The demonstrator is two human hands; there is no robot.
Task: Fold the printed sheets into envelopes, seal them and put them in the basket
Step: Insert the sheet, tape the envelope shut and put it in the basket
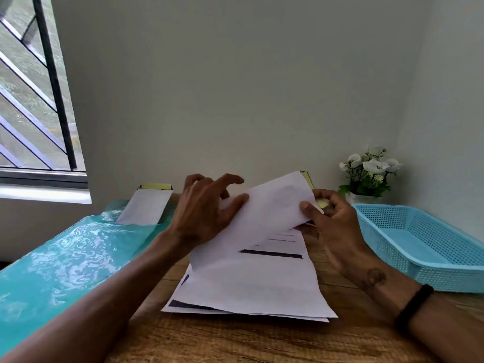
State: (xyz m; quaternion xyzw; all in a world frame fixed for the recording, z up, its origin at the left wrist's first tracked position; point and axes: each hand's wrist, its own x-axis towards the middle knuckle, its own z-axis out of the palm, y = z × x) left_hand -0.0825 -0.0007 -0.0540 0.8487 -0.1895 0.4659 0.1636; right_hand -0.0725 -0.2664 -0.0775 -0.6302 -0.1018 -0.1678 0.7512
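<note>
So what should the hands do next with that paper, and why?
Probably bring the lifted far edge of the top sheet toward the near edge and press a crease. Both the left hand and right hand already pinch that raised edge, the sheet curves up off the stack of printed sheets, and no crease shows yet. The blue basket looks empty.

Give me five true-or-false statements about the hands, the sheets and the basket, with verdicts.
1. Both hands hold the lifted sheet. True: the left hand and right hand grip its far end.
2. The basket holds sealed envelopes. False: nothing shows inside it.
3. The basket sits on the person's right. True.
4. The stack lies on the teal plastic. False: it lies on the wooden table.
5. The flowers stand by the window. False: they stand behind the basket.
</note>
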